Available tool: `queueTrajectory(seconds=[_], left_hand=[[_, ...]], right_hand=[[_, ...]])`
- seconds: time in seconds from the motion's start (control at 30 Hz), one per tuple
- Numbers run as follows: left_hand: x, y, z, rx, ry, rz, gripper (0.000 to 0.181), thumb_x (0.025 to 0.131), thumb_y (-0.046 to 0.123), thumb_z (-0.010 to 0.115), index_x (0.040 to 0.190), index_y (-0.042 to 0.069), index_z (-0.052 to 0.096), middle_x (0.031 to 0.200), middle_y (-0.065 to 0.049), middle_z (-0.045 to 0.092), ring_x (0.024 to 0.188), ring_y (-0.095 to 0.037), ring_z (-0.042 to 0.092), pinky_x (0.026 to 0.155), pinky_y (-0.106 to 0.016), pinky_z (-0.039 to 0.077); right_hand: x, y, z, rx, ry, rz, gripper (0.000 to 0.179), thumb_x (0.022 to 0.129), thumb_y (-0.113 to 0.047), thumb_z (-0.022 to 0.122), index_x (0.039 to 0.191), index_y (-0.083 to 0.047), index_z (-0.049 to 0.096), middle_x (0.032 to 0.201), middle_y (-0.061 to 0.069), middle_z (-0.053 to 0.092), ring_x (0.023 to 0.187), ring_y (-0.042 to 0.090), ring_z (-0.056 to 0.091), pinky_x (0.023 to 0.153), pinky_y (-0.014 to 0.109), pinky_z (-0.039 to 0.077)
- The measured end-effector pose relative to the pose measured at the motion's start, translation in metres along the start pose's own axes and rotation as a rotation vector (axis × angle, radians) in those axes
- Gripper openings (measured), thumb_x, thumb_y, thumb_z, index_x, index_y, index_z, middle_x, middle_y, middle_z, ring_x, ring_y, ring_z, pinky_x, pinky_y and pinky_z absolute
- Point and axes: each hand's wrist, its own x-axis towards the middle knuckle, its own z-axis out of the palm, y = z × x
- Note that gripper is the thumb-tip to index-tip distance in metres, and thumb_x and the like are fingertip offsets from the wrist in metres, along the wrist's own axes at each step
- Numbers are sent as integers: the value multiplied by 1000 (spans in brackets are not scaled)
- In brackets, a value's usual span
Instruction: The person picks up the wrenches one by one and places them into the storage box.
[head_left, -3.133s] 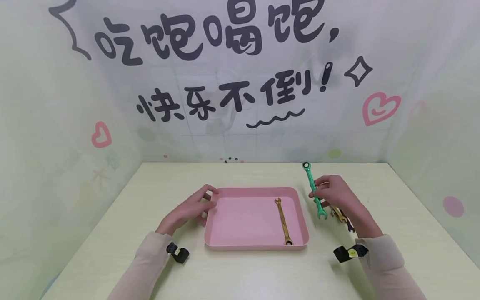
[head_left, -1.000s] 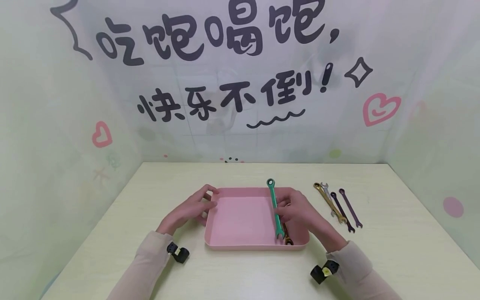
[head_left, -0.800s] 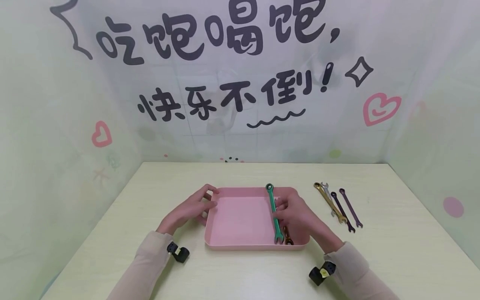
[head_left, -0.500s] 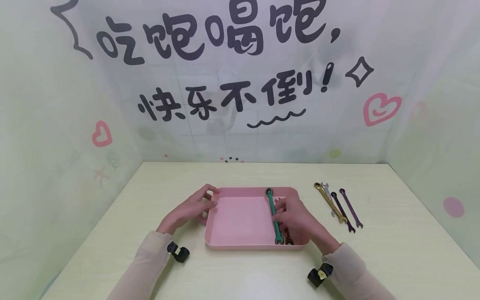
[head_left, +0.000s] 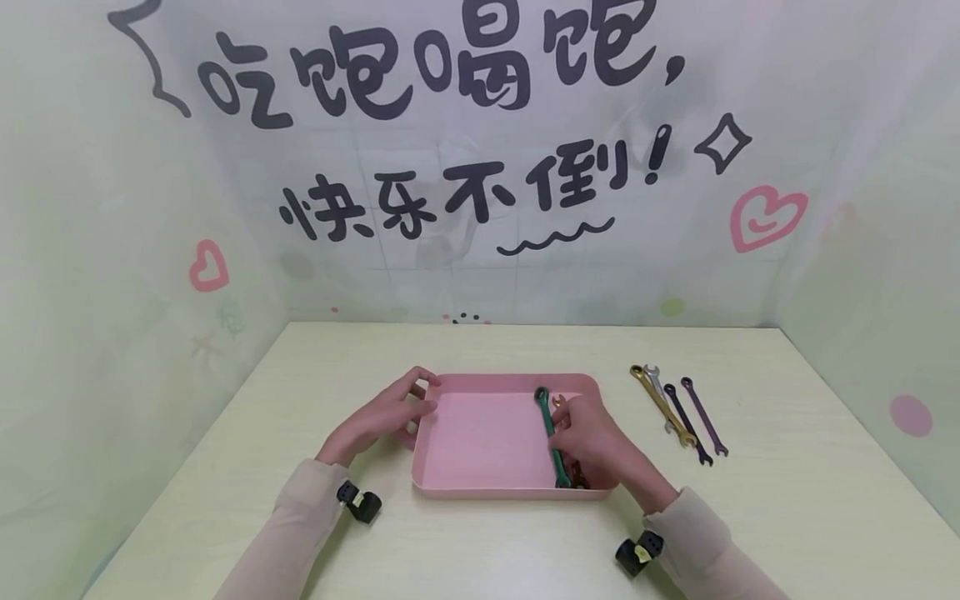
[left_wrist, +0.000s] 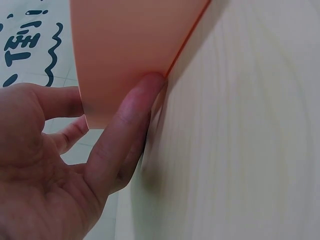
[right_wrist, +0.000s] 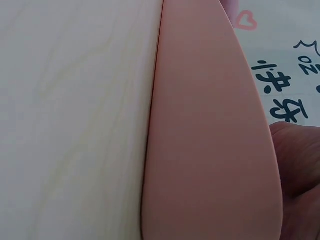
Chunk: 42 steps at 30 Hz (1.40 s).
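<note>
On the pale wood-grain tabletop (head_left: 517, 550), well in from its right edge, inside the rectangular pink tray (head_left: 480, 433), pinched the green metal wrench (head_left: 547, 414) in the right hand (head_left: 588, 430) and steadied the tray with the left hand (head_left: 385, 414). Probably needed to settle it flat before releasing.

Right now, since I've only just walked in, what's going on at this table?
A person's right hand holds a green wrench within the pink tray, beside a gold-coloured wrench. Their left hand grips the tray's left side. Four more wrenches lie outside it, on the table to the right.
</note>
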Motion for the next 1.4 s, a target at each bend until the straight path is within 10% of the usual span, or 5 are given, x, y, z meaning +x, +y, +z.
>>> queueTrajectory(seconds=[0.73, 1.1, 1.4], left_hand=[[3, -1, 0, -3, 7, -3, 41, 104, 18, 56, 143, 16, 46, 134, -21, 48, 90, -28, 66, 64, -38, 63], [3, 0, 0, 3, 3, 2, 40, 104, 18, 56, 143, 15, 45, 134, -22, 47, 89, -27, 65, 63, -37, 63], [1, 1, 1, 9, 1, 4, 41, 104, 19, 56, 143, 15, 45, 135, -22, 46, 89, -26, 65, 62, -36, 62]], right_hand=[[-4, -1, -1, -91, 11, 46, 23, 90, -3, 75, 112, 3, 71, 84, 9, 68, 58, 16, 60, 51, 23, 48], [-4, 0, -38, -69, -12, -157, 24, 93, -3, 69, 116, 5, 68, 85, 12, 71, 60, 15, 67, 57, 29, 60], [-5, 5, -66, -97, 63, -150, 28, 95, -8, 69, 121, 4, 69, 89, 12, 70, 65, 14, 68, 62, 33, 63]])
